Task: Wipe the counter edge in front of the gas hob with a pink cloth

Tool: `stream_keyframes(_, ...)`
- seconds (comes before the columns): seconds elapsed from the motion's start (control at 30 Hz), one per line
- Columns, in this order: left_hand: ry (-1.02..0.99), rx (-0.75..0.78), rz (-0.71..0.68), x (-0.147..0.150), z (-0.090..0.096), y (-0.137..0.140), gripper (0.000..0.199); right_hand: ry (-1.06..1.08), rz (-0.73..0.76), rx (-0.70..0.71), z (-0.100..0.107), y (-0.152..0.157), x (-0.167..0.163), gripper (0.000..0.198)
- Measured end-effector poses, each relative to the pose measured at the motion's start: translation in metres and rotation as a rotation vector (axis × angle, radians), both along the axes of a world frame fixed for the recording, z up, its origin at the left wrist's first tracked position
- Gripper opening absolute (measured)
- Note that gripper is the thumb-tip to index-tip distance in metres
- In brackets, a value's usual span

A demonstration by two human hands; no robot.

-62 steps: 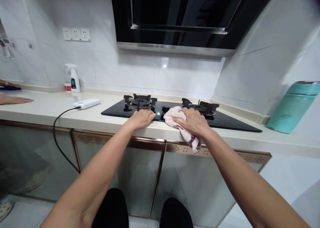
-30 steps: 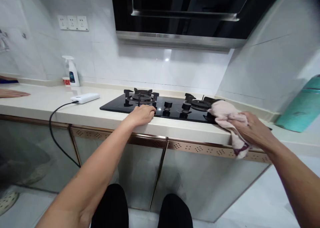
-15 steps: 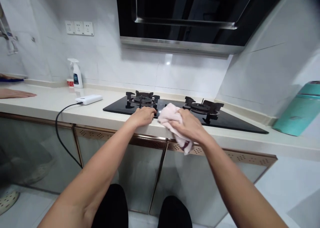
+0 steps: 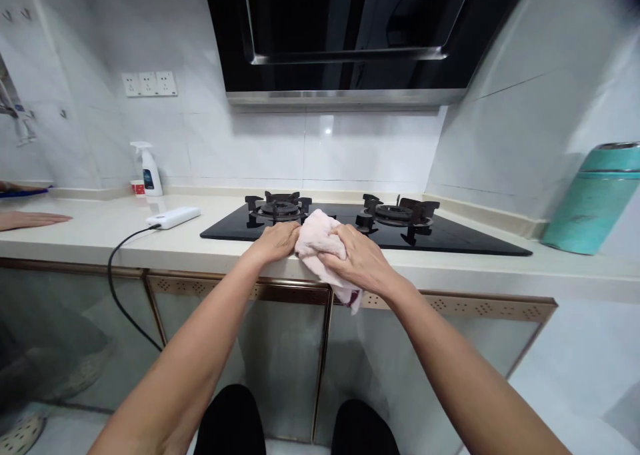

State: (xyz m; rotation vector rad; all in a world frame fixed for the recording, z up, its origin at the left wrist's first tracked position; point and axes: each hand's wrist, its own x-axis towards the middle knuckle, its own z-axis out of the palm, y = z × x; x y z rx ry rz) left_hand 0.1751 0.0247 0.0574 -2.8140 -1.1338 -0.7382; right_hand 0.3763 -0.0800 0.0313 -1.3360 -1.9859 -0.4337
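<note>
My right hand (image 4: 357,260) presses a bunched pink cloth (image 4: 319,241) against the front edge of the black glass gas hob (image 4: 465,242). One end of the cloth hangs over the counter edge. My left hand (image 4: 274,242) rests flat on the cream counter (image 4: 90,232) just left of the cloth, touching it. The hob has a left burner (image 4: 278,208) and a right burner (image 4: 400,212). The control knobs are hidden behind the cloth and my hands.
A black range hood (image 4: 340,35) hangs above the hob. A white power bank (image 4: 173,217) with a black cable, a spray bottle (image 4: 149,169) and a teal container (image 4: 593,198) stand on the counter. Another person's hand (image 4: 27,220) lies at far left.
My right hand swept the cloth from the hob's middle to its right end, then back left until it meets my left hand. My left hand stayed put on the counter edge.
</note>
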Motion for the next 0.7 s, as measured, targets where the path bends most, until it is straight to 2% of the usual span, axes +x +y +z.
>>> stream_keyframes(0.2, 0.038, 0.019, -0.004, 0.001, -0.002, -0.002, 0.051, -0.122, 0.167, 0.210, -0.025, -0.025, 0.042, 0.032)
stream_keyframes(0.4, 0.047, 0.010, 0.039, 0.005, -0.003, -0.005, 0.051, -0.344, 0.184, 0.261, -0.048, -0.050, 0.081, 0.035)
stream_keyframes(0.53, 0.051, 0.014, 0.051, 0.006, -0.002, -0.008, 0.049, -0.463, 0.071, 0.292, -0.056, -0.050, 0.071, 0.037)
stream_keyframes(0.7, 0.056, 0.017, 0.061, 0.006, -0.002, -0.006, 0.050, -0.465, -0.027, 0.311, -0.058, -0.030, 0.022, 0.031)
